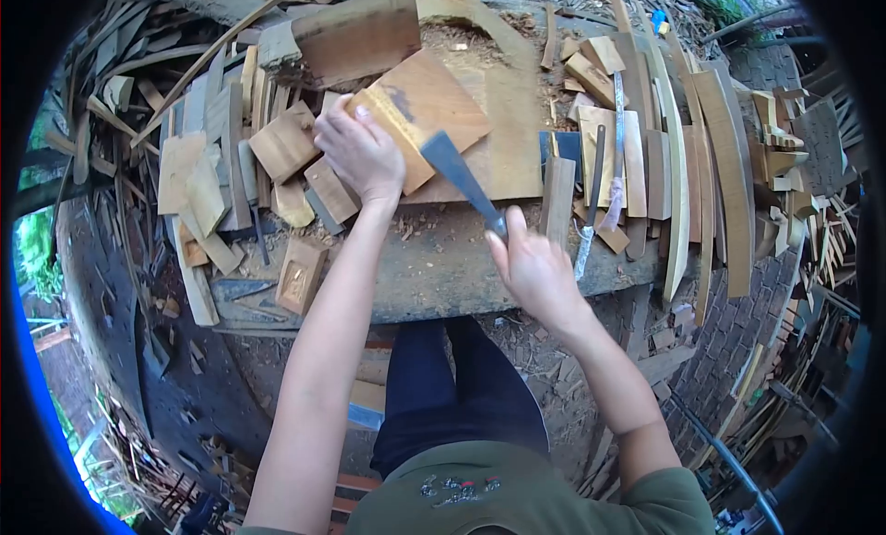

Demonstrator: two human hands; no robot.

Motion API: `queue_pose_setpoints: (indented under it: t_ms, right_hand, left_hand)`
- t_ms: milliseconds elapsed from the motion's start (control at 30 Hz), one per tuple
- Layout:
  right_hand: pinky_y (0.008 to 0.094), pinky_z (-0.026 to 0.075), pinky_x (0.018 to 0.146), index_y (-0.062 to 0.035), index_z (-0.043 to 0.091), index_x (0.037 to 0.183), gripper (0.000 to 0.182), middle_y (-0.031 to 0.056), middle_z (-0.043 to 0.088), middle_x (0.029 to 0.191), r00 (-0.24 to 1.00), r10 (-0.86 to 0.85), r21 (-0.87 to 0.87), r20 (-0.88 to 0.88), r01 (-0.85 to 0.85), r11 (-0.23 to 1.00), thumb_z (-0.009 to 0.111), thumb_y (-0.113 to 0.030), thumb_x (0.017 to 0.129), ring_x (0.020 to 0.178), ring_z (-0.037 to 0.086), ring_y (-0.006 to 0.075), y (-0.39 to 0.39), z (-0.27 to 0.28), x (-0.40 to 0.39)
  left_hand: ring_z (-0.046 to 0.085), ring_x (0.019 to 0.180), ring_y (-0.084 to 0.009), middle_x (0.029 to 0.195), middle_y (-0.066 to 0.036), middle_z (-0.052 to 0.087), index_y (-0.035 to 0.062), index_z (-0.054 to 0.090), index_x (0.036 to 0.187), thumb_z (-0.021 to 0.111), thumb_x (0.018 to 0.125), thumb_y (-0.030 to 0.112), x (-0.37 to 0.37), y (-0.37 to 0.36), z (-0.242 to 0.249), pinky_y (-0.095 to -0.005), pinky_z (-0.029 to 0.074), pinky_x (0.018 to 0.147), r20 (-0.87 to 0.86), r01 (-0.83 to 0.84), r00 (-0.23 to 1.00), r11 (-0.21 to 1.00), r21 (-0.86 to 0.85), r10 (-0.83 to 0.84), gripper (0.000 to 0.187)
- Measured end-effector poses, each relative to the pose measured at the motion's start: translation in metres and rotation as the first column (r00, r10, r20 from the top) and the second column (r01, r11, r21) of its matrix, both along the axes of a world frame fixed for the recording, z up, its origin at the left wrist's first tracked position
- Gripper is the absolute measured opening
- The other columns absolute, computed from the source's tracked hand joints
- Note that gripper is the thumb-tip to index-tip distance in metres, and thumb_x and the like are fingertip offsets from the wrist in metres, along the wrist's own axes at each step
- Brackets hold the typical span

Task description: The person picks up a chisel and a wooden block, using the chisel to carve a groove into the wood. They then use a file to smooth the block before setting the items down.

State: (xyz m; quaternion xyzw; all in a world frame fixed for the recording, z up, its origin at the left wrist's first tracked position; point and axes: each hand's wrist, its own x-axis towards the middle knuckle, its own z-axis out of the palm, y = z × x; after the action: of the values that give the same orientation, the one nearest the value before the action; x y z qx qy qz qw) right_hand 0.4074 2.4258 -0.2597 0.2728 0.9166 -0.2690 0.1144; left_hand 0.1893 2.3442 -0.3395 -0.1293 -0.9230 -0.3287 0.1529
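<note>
My left hand (365, 155) grips the left side of a squared wooden block (441, 101), which stands tilted on a wide board (513, 147). A paler, rough strip runs along the block's near edge. In my right hand (540, 272) is a chopping knife (461, 180) with a dark blade that widens toward its far end. Its handle is mostly hidden in my closed fingers. The blade's wide end is at the block's near right side; whether it touches cannot be told. Behind the block rests a larger, dark-faced piece of wood (360, 41).
Wood offcuts (284, 143) crowd the bench (434, 276) on the left. To the right lie long curved strips (678, 203), a saw-like blade with a wrapped handle (616, 198) and another thin blade (595, 180). A hollowed block (300, 275) sits near the front edge. Scrap wood surrounds the bench.
</note>
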Motion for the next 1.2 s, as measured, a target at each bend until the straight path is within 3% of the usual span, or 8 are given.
queue_pose_setpoints:
  t_ms: [200, 333, 500, 600, 800, 933, 1100, 1200]
  right_hand:
    - [0.0500, 0.055, 0.050, -0.0034, 0.045, 0.101, 0.032, 0.0209, 0.066, 0.067, 0.992, 0.031, 0.034, -0.120, -0.027, 0.999, 0.049, -0.035, 0.100, 0.060, 0.067, 0.0414, 0.004, -0.011, -0.043]
    - [0.0491, 0.055, 0.051, -0.0036, 0.045, 0.104, 0.032, 0.0202, 0.066, 0.065, 0.998, 0.018, 0.014, 0.056, -0.019, 1.000, 0.050, -0.035, 0.100, 0.061, 0.068, 0.0400, 0.002, 0.006, -0.011]
    - [0.0509, 0.055, 0.054, -0.0040, 0.046, 0.107, 0.032, 0.0199, 0.066, 0.066, 0.983, 0.072, 0.125, -0.166, -0.052, 0.991, 0.051, -0.034, 0.099, 0.063, 0.067, 0.0408, 0.010, -0.015, -0.077]
    - [0.0509, 0.055, 0.054, -0.0047, 0.047, 0.108, 0.032, 0.0202, 0.066, 0.067, 1.000, -0.006, -0.003, 0.007, 0.006, 1.000, 0.050, -0.036, 0.100, 0.063, 0.067, 0.0407, 0.005, -0.002, -0.037]
    - [0.0510, 0.055, 0.056, -0.0051, 0.045, 0.104, 0.030, 0.0207, 0.065, 0.066, 1.000, -0.017, -0.048, -0.011, 0.016, 0.999, 0.051, -0.034, 0.099, 0.063, 0.067, 0.0417, 0.011, -0.002, -0.068]
    - [0.0505, 0.055, 0.056, -0.0038, 0.045, 0.103, 0.029, 0.0205, 0.065, 0.066, 0.987, 0.042, 0.033, -0.154, -0.037, 0.999, 0.050, -0.033, 0.100, 0.062, 0.067, 0.0415, 0.005, -0.011, -0.057]
    - [0.0510, 0.055, 0.055, -0.0037, 0.046, 0.104, 0.030, 0.0214, 0.066, 0.068, 1.000, 0.026, 0.026, 0.017, -0.026, 0.999, 0.050, -0.033, 0.100, 0.064, 0.067, 0.0425, 0.004, 0.004, -0.024]
    - [0.0514, 0.054, 0.053, -0.0040, 0.046, 0.103, 0.031, 0.0219, 0.066, 0.068, 0.991, 0.049, 0.082, -0.128, -0.039, 0.996, 0.050, -0.034, 0.100, 0.063, 0.067, 0.0428, 0.010, -0.008, -0.076]
  left_hand:
    - [0.047, 0.105, -0.0351, 0.115, -0.014, 0.049, 0.0073, 0.049, 0.119, 0.047, 0.097, 0.019, -0.001, 0.004, 0.002, -0.0466, 0.037, 0.090, 0.010, 0.018, 1.000, 1.000, 0.014, -0.019, 0.025]
    - [0.047, 0.105, -0.0345, 0.116, -0.014, 0.048, 0.0087, 0.049, 0.119, 0.046, 0.097, 0.021, -0.001, 0.004, 0.000, -0.0459, 0.037, 0.090, 0.001, 0.026, 1.000, 0.999, 0.019, -0.026, 0.025]
    - [0.047, 0.106, -0.0334, 0.116, -0.012, 0.049, 0.0100, 0.049, 0.120, 0.045, 0.098, 0.021, 0.001, 0.005, 0.003, -0.0455, 0.036, 0.090, 0.046, -0.001, 0.999, 1.000, 0.027, -0.001, 0.025]
    - [0.047, 0.106, -0.0334, 0.116, -0.012, 0.049, 0.0100, 0.049, 0.120, 0.045, 0.098, 0.021, 0.000, 0.005, 0.001, -0.0454, 0.036, 0.090, 0.019, 0.007, 1.000, 1.000, 0.005, -0.007, 0.025]
    - [0.047, 0.106, -0.0337, 0.115, -0.013, 0.049, 0.0101, 0.049, 0.120, 0.045, 0.098, 0.021, 0.000, 0.005, 0.000, -0.0470, 0.037, 0.091, 0.006, 0.000, 1.000, 1.000, 0.009, 0.000, 0.025]
    - [0.047, 0.107, -0.0333, 0.117, -0.013, 0.049, 0.0102, 0.050, 0.120, 0.046, 0.098, 0.021, -0.001, 0.004, 0.000, -0.0470, 0.037, 0.091, 0.011, 0.002, 1.000, 1.000, 0.013, -0.002, 0.025]
    - [0.047, 0.107, -0.0349, 0.115, -0.015, 0.050, 0.0068, 0.051, 0.117, 0.047, 0.097, 0.019, 0.006, 0.004, 0.008, -0.0462, 0.037, 0.093, 0.045, -0.027, 0.999, 0.999, 0.026, 0.026, 0.023]
    - [0.047, 0.107, -0.0351, 0.115, -0.015, 0.050, 0.0073, 0.050, 0.118, 0.046, 0.098, 0.019, 0.000, 0.008, 0.003, -0.0470, 0.037, 0.093, 0.014, -0.025, 1.000, 1.000, 0.016, 0.025, 0.024]
